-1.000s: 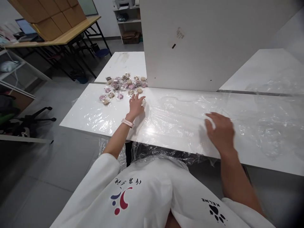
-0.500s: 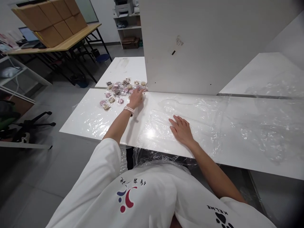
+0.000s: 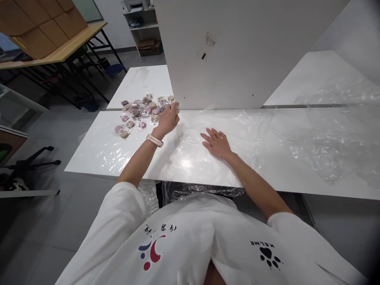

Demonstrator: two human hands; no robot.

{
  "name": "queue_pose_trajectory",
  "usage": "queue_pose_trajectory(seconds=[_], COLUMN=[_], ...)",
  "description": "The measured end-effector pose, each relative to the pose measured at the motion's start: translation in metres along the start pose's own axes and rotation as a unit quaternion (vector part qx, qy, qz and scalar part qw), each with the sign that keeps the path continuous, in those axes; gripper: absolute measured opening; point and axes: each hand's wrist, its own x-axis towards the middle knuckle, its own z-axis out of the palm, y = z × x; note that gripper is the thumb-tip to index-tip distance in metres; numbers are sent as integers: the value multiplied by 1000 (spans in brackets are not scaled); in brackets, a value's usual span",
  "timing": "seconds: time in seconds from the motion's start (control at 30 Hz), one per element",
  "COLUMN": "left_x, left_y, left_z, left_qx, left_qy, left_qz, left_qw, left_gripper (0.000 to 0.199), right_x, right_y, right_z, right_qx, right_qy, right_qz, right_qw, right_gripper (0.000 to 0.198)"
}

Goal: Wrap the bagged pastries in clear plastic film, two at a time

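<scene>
Small clear-wrapped sweets point(image 3: 136, 112), pink, brown and tan, lie loosely spread on the left part of the white tabletop point(image 3: 89, 152). My left hand point(image 3: 168, 118), with a pale pink band on the wrist, is at the right edge of the pile. Its fingers are curled together around a wrapped sweet at the fingertips, mostly hidden by the hand. To the right, my right hand point(image 3: 218, 143) rests flat with fingers spread on a clear plastic sheet point(image 3: 246, 132) that covers the table. It holds nothing.
An upright white panel point(image 3: 231, 67) rises behind the table, close to my left fingertips. More crumpled plastic point(image 3: 329, 154) lies to the right. A wooden desk point(image 3: 71, 45) bearing cardboard boxes point(image 3: 44, 29) stands back left, with a chair base point(image 3: 32, 162) on the floor.
The camera view has shifted, so the scene sits further left. My left hand has curled more tightly at the pile's right edge. My right hand stays spread flat on the plastic.
</scene>
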Motion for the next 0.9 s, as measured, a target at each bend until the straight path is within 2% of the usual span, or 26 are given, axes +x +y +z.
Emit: queue_pose_trajectory(seconds=[0.1,0.2,0.27,0.37,0.47,0.57,0.67,0.73,0.83,0.9], left_x=[-45,-92,-116,-136,-146,-156,-167,-175,-189,-203], left_y=[52,97,114,119,105,85,71,70,77,81], left_z=[-2,29,57,85,89,86,87,85,73,62], left_qx=[-57,-78,-83,-89,-104,-124,-128,-124,-109,-93], left_qy=[-11,-69,-91,-107,-118,-113,-102,-99,-90,-90], left_qz=[99,211,264,313,309,298,276,259,232,240], left_qw=[993,972,957,939,938,940,947,953,962,962], left_gripper=[56,59,55,56,63,53,49,50,60,78], right_x=[34,62,72,72,45,-6,-66,-97,-127,-142], right_y=[11,23,30,37,34,18,-2,-13,-21,-24], right_z=[-5,-13,-21,-36,-53,-59,-45,-32,-24,-30], right_qx=[22,55,95,169,211,232,223,181,109,79], right_qy=[-6,-20,-35,-53,-6,40,12,24,85,103], right_qz=[-3,-7,-11,0,24,12,-42,-66,-45,-37], right_qw=[1000,998,995,984,977,972,974,981,989,991], right_gripper=[54,51,50,52,55,51,46,45,48,55])
